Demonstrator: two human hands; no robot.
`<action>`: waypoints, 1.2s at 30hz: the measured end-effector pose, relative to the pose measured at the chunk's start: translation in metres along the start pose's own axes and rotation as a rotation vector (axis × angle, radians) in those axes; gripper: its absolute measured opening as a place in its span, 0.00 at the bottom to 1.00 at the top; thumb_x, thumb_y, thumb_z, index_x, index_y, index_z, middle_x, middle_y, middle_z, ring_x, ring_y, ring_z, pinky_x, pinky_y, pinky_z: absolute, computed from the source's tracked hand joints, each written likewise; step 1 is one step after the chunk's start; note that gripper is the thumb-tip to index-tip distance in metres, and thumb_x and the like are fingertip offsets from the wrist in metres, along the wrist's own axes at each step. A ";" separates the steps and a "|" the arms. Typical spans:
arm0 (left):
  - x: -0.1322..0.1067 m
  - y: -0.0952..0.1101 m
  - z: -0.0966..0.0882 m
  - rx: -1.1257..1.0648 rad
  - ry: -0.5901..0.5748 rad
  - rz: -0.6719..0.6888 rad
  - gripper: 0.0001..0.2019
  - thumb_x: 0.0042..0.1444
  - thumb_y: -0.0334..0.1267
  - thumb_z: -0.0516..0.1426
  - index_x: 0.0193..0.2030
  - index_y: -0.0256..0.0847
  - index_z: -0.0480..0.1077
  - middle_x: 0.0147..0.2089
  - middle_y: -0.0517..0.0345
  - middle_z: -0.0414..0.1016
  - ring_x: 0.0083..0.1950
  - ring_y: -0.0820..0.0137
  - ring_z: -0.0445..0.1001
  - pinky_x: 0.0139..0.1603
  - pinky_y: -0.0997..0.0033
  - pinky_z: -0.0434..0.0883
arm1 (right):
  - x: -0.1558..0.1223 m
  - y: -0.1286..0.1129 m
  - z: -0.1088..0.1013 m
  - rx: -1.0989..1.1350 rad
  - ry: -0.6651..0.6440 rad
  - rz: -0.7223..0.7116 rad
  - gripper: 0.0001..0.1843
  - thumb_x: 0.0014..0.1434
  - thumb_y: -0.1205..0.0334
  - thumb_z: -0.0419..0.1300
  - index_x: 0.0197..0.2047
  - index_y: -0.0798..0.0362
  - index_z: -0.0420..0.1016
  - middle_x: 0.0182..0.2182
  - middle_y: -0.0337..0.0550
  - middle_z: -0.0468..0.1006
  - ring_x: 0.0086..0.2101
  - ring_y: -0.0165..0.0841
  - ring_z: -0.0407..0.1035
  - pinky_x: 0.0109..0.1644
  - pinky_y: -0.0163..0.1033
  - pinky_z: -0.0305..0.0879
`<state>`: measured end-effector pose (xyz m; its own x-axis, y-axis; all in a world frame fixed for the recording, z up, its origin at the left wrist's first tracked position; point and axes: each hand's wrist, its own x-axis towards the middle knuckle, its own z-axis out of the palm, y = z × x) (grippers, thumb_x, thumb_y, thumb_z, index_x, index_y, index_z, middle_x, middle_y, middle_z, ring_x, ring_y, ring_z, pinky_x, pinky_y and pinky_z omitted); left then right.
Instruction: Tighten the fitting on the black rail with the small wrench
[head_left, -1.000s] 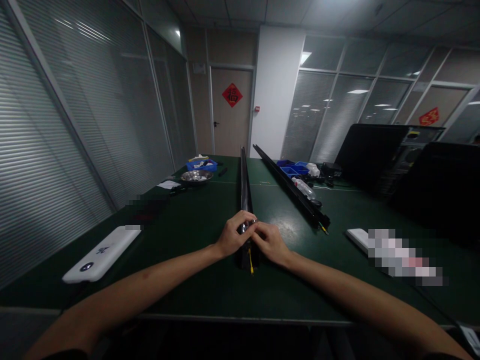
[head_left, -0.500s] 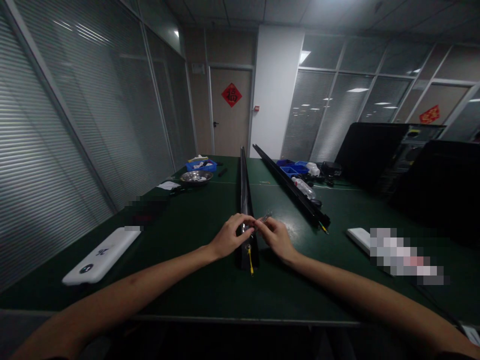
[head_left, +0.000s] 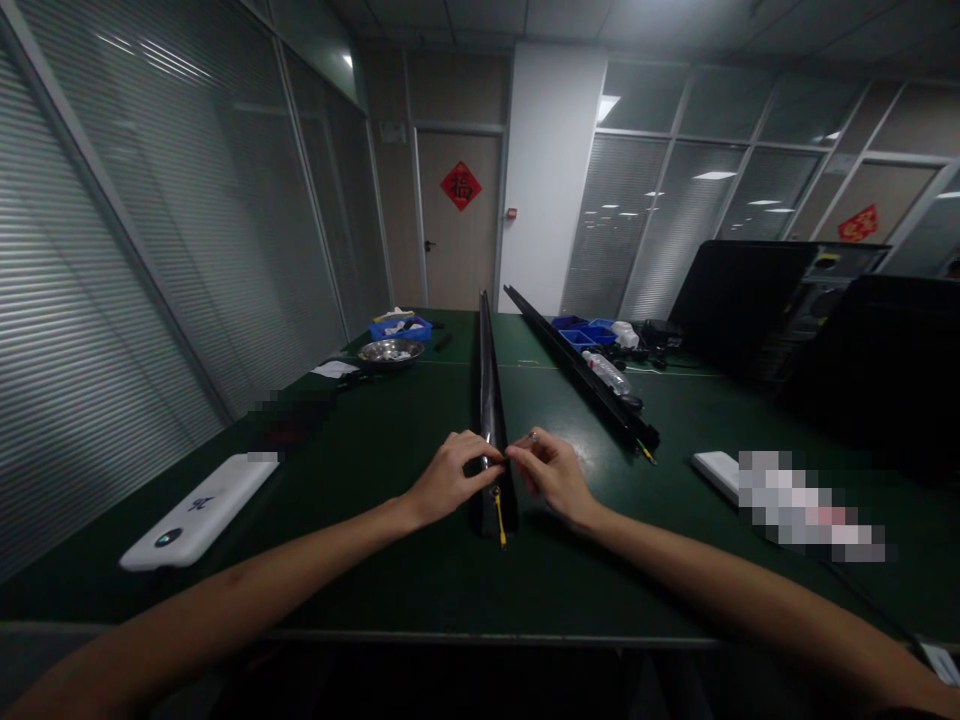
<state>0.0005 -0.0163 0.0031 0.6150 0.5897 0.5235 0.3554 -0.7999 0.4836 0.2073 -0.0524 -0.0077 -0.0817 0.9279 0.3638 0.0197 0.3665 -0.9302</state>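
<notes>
A long black rail (head_left: 489, 400) lies along the middle of the green table (head_left: 390, 560), running away from me. A yellow wire (head_left: 499, 520) sticks out of its near end. My left hand (head_left: 450, 478) rests on the rail's near end, fingers curled and pinched on its top edge. Just to the right, my right hand (head_left: 551, 472) is closed in a pinch on a small shiny part (head_left: 531, 437) that I cannot make out. The fingertips of both hands nearly meet over the rail.
A second black rail (head_left: 581, 370) lies diagonally to the right. A white flat device (head_left: 201, 508) sits near left. A metal bowl (head_left: 390, 351) and blue bins (head_left: 581, 338) stand at the far end, with a plastic bottle (head_left: 607, 374). Dark monitors (head_left: 757, 310) line the right side.
My right hand has lifted off the rail and moved slightly right with the small shiny part pinched in it. My left hand stays on the rail's near end.
</notes>
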 end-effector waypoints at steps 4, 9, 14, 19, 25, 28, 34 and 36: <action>0.001 -0.004 0.004 -0.069 -0.058 -0.041 0.08 0.65 0.43 0.61 0.41 0.42 0.78 0.43 0.57 0.81 0.46 0.63 0.76 0.51 0.62 0.64 | 0.000 0.007 0.000 -0.098 -0.036 -0.053 0.18 0.65 0.46 0.62 0.33 0.53 0.72 0.20 0.32 0.66 0.18 0.25 0.59 0.20 0.30 0.54; 0.001 -0.011 0.010 -0.098 -0.069 -0.073 0.09 0.63 0.45 0.62 0.40 0.43 0.79 0.44 0.58 0.82 0.47 0.63 0.76 0.55 0.61 0.62 | 0.001 0.012 -0.003 -0.200 -0.097 -0.079 0.21 0.70 0.45 0.53 0.39 0.54 0.74 0.22 0.34 0.66 0.23 0.27 0.60 0.23 0.31 0.55; 0.003 -0.011 0.011 -0.070 -0.095 -0.085 0.10 0.63 0.46 0.61 0.40 0.41 0.77 0.43 0.56 0.80 0.48 0.61 0.75 0.57 0.59 0.62 | 0.003 0.011 -0.002 -0.304 -0.123 -0.181 0.21 0.71 0.47 0.52 0.36 0.54 0.74 0.26 0.37 0.69 0.27 0.29 0.63 0.29 0.32 0.60; 0.003 -0.008 0.010 -0.058 -0.103 -0.086 0.10 0.64 0.45 0.60 0.40 0.41 0.76 0.43 0.56 0.79 0.48 0.60 0.74 0.56 0.60 0.63 | 0.005 0.008 -0.001 -0.314 -0.134 -0.188 0.21 0.71 0.47 0.52 0.36 0.54 0.75 0.28 0.38 0.72 0.28 0.30 0.65 0.30 0.32 0.60; 0.003 -0.013 0.010 -0.049 -0.139 -0.096 0.10 0.64 0.45 0.59 0.42 0.42 0.77 0.45 0.56 0.78 0.49 0.61 0.72 0.55 0.60 0.62 | 0.008 0.005 -0.007 -0.285 -0.207 -0.167 0.19 0.70 0.49 0.56 0.40 0.55 0.78 0.29 0.38 0.74 0.27 0.29 0.65 0.30 0.32 0.60; 0.003 -0.015 0.009 -0.060 -0.162 -0.100 0.10 0.65 0.45 0.58 0.43 0.44 0.78 0.48 0.56 0.77 0.51 0.60 0.71 0.56 0.60 0.62 | 0.006 0.005 -0.008 -0.249 -0.215 -0.150 0.18 0.69 0.49 0.58 0.43 0.55 0.80 0.30 0.38 0.74 0.27 0.28 0.65 0.30 0.32 0.60; 0.006 -0.017 0.008 -0.092 -0.238 -0.148 0.10 0.65 0.44 0.59 0.47 0.45 0.79 0.51 0.56 0.76 0.55 0.59 0.69 0.59 0.58 0.58 | 0.003 0.013 -0.011 -0.069 -0.251 -0.022 0.21 0.67 0.45 0.59 0.46 0.55 0.79 0.24 0.34 0.69 0.20 0.25 0.59 0.23 0.30 0.55; 0.007 -0.017 0.008 -0.093 -0.255 -0.156 0.11 0.66 0.44 0.58 0.47 0.45 0.79 0.52 0.56 0.75 0.56 0.59 0.69 0.60 0.58 0.58 | 0.004 0.015 -0.012 -0.020 -0.271 0.014 0.22 0.65 0.44 0.60 0.44 0.55 0.79 0.22 0.33 0.67 0.19 0.24 0.58 0.20 0.29 0.54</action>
<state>0.0044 0.0008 -0.0073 0.7189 0.6482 0.2510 0.4008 -0.6815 0.6123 0.2195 -0.0421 -0.0192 -0.3453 0.8816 0.3219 0.0420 0.3571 -0.9331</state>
